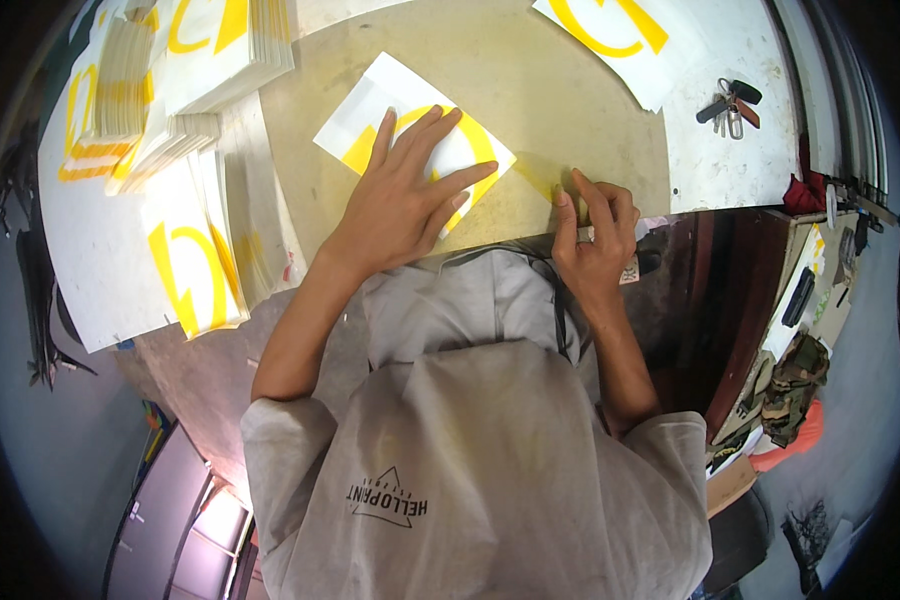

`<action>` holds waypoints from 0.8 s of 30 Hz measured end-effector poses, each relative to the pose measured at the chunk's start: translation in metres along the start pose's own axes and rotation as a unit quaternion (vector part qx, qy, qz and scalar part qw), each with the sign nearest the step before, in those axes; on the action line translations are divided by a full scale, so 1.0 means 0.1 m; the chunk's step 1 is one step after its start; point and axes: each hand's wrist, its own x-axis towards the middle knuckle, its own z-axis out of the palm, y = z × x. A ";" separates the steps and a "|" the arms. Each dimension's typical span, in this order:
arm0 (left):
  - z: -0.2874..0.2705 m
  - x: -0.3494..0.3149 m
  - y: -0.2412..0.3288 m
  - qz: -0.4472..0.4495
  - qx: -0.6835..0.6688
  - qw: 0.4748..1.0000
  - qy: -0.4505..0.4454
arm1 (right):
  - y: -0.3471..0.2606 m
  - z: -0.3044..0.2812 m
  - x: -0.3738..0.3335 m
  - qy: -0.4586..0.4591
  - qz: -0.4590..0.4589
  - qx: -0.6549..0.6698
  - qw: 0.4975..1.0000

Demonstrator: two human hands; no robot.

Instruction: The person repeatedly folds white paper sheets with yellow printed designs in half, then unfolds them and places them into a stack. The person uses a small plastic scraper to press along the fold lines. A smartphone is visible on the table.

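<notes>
A white printed sheet (370,100) with yellow curved shapes lies at a slant on the tan board (320,60) in front of me. My left hand (400,180) is spread flat over it, palm down, pressing on its middle and lower edge. At the board's front edge, my right hand (600,225) has its thumb and fingers bent close together. A thin, see-through yellowish strip (536,178) runs from the sheet's right corner to the thumb and fingertips there. Part of the strip is hard to make out against the board.
Thick stacks of similar printed sheets (235,75) stand at the far left, with a smaller pile (195,270) nearer. Another yellow-printed sheet (610,40) lies at the far right. Keys (732,108) rest on the white tabletop (705,165). A cluttered shelf (785,310) stands to the right.
</notes>
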 end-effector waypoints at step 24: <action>-0.02 -0.02 -0.02 0.008 -0.016 1.000 0.004 | 0.13 -0.11 0.07 0.073 0.055 -0.022 0.996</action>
